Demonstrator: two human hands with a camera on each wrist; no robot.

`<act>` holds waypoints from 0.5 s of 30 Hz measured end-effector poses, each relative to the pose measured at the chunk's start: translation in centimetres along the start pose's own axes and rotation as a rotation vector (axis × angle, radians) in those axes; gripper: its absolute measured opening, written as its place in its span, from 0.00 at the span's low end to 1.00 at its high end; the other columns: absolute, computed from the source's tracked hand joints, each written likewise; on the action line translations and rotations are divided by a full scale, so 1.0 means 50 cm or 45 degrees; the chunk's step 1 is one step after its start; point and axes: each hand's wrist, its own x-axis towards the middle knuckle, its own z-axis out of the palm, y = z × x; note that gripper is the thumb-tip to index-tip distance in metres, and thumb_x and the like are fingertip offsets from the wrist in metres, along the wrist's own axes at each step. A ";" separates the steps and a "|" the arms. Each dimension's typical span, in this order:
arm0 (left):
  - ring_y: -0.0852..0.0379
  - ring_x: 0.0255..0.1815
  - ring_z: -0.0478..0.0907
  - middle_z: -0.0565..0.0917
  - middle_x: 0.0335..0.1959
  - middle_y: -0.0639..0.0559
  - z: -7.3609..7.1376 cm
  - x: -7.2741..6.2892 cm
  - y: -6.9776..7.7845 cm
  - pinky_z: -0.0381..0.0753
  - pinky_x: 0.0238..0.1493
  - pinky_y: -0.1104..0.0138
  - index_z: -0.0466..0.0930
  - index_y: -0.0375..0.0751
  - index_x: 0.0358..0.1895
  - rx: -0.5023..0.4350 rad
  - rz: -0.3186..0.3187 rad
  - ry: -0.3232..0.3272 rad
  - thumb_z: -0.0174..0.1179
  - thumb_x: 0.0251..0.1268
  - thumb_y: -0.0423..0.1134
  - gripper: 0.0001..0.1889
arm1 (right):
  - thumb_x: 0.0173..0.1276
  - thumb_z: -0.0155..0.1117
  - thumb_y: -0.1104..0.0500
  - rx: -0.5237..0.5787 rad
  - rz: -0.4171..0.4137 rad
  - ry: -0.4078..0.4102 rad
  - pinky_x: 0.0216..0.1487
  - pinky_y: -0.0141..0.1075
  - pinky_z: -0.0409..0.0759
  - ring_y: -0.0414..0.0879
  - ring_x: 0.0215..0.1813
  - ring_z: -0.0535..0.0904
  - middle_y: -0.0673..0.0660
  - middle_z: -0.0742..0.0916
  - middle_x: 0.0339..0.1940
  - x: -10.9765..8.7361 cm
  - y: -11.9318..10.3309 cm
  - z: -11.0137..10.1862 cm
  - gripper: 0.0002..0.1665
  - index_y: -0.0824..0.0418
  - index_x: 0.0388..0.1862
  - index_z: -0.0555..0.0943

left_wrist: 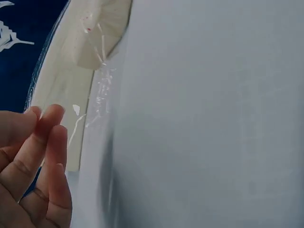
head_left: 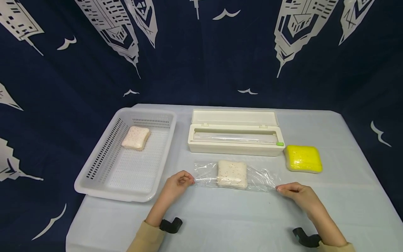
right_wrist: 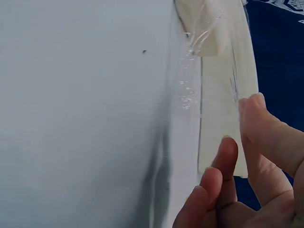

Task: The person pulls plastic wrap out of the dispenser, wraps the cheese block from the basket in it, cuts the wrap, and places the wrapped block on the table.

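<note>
L hand (head_left: 176, 183) & R hand (head_left: 297, 195) each pinch an end of clear plastic film (head_left: 204, 175); cream, dark-speckled square block (head_left: 232, 174) sits mid-film, in front of open-lidded cream plastic dispenser box (head_left: 236, 149). Prob. mid-wrap; next move likely = fold ends under, keep taut. Box: clear film roll (head_left: 234, 137). White perforated plastic basket (head_left: 113, 196): one pale speckled block (head_left: 135, 137).

White-topped counter (head_left: 239, 220), several items on it.
White basket (head_left: 126, 198) along left edge; cream box (head_left: 236, 149), lid (head_left: 234, 117) up, by far edge; yellow block (head_left: 303, 159) just beside box, toward right edge; speckled block (head_left: 232, 173) in clear film (head_left: 203, 175) mid-counter, contact with surface unclear.
</note>
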 end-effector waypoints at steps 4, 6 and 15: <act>0.59 0.35 0.84 0.89 0.33 0.51 0.009 0.000 -0.012 0.78 0.35 0.70 0.84 0.42 0.35 0.037 0.012 -0.001 0.61 0.66 0.33 0.03 | 0.66 0.67 0.44 -0.068 0.009 -0.010 0.53 0.53 0.76 0.63 0.59 0.77 0.63 0.87 0.52 0.007 0.007 0.016 0.25 0.64 0.48 0.86; 0.60 0.33 0.83 0.89 0.33 0.51 0.014 0.003 -0.017 0.78 0.35 0.71 0.84 0.41 0.35 0.044 0.012 -0.003 0.60 0.66 0.32 0.04 | 0.66 0.67 0.44 -0.101 -0.001 -0.012 0.51 0.54 0.77 0.65 0.59 0.77 0.66 0.86 0.53 0.011 0.008 0.023 0.24 0.64 0.47 0.86; 0.62 0.31 0.82 0.89 0.30 0.50 0.028 0.016 -0.024 0.78 0.34 0.69 0.85 0.39 0.33 0.047 -0.064 0.000 0.61 0.63 0.30 0.04 | 0.67 0.66 0.46 -0.238 -0.031 0.019 0.43 0.51 0.79 0.58 0.48 0.82 0.68 0.87 0.48 0.026 -0.004 0.041 0.21 0.63 0.43 0.87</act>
